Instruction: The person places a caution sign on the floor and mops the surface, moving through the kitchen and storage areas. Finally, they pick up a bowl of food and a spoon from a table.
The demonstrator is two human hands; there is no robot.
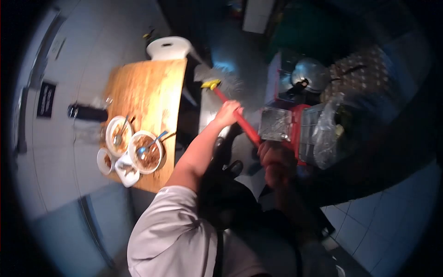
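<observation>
A long red pole with a yellow head point(212, 84) slants across the middle of the view, its head low over the wet-looking, shiny floor. Partway down the pole, my left hand point(227, 113) is wrapped round the red shaft point(249, 130). Closer to my body and in shadow, my right hand point(276, 162) grips the upper end of the same pole. Pale streaks on the floor beside the yellow head are blurred, and I cannot tell whether they belong to it.
Left stands a wooden table point(152, 87) with food bowls point(146, 152) and a white stool point(170, 47) behind it. To the right are a metal pot point(309, 74), a red-framed crate point(302, 111) and a plastic bag point(326, 138). My shoes point(234, 169) show below the pole.
</observation>
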